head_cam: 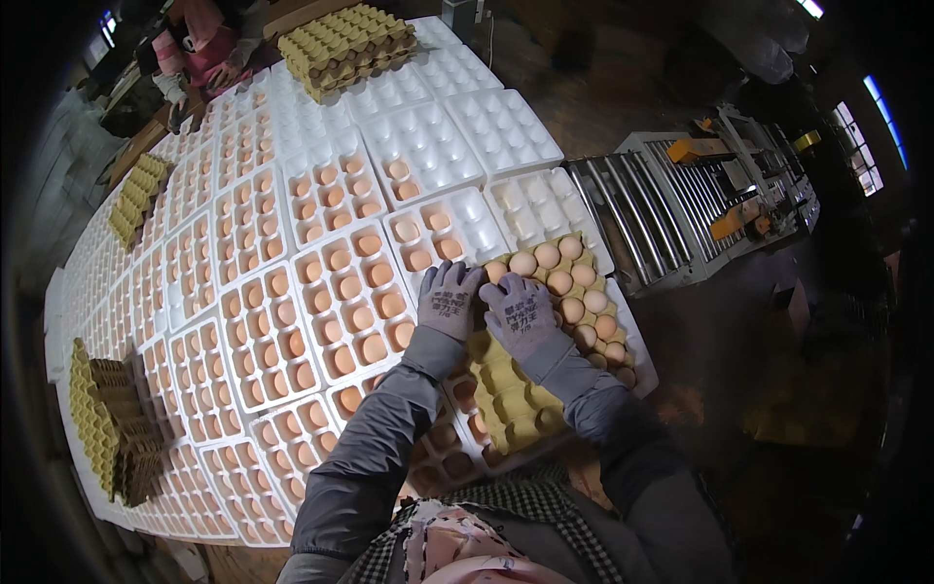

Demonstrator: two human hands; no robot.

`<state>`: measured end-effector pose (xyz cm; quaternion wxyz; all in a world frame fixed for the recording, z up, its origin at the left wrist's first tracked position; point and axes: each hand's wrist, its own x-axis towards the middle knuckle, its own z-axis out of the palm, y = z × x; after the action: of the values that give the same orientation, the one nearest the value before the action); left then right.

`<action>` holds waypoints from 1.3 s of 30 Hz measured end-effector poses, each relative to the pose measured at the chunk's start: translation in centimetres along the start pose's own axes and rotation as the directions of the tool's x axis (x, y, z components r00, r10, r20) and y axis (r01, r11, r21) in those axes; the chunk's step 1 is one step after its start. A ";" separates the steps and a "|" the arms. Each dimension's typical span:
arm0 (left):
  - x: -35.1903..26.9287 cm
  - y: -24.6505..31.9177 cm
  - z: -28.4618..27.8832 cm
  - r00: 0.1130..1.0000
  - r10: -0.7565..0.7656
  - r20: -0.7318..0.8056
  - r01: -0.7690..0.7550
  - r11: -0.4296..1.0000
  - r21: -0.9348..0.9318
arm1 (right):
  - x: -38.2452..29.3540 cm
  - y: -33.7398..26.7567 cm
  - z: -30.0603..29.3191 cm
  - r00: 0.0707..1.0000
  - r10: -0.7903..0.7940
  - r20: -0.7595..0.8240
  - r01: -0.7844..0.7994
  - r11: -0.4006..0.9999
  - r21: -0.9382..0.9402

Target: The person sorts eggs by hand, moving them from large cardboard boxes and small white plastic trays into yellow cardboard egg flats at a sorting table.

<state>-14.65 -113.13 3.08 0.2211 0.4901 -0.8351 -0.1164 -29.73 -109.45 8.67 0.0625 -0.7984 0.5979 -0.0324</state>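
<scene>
My left hand (447, 301), in a grey glove bearing writing, is over the near edge of a white foam egg tray (478, 223) with a few brown eggs (446, 250) in it. My right hand (519, 315), gloved alike, lies over a yellowish moulded-pulp egg tray (514, 398). Eggs (584, 274) fill that tray's far and right cells, while bare cells show towards me. Both hands are close together, fingers pointing away from me. The fingertips and undersides are hidden, so I cannot tell whether either holds an egg.
White foam trays of eggs (354, 299) cover the table to the left. Stacked pulp trays stand at the far side (346, 47) and near left (109, 423); another pulp tray (139, 197) lies beyond. A roller conveyor (635, 212) adjoins the right. Another person (201, 51) is at the far left.
</scene>
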 end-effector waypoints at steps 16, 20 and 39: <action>4.4 3.0 -1.7 0.972 -0.161 0.173 0.199 0.951 -0.235 | -5.2 8.9 -0.9 0.970 -0.232 0.078 0.237 0.970 -0.059; -2.1 -2.2 -3.2 0.882 -0.423 -0.210 0.157 0.682 -0.715 | -5.6 9.8 -7.2 0.950 0.127 0.284 -0.279 -0.054 0.959; -2.1 -3.9 -1.6 0.906 -0.423 -0.010 0.394 0.851 -0.348 | 9.8 7.6 -2.8 0.989 0.023 -0.143 0.011 0.972 0.236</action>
<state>-10.00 -113.21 2.32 0.3078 0.6157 -0.6689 -0.2806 -34.50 -121.15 10.19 0.1136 -0.7790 0.5953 -0.1611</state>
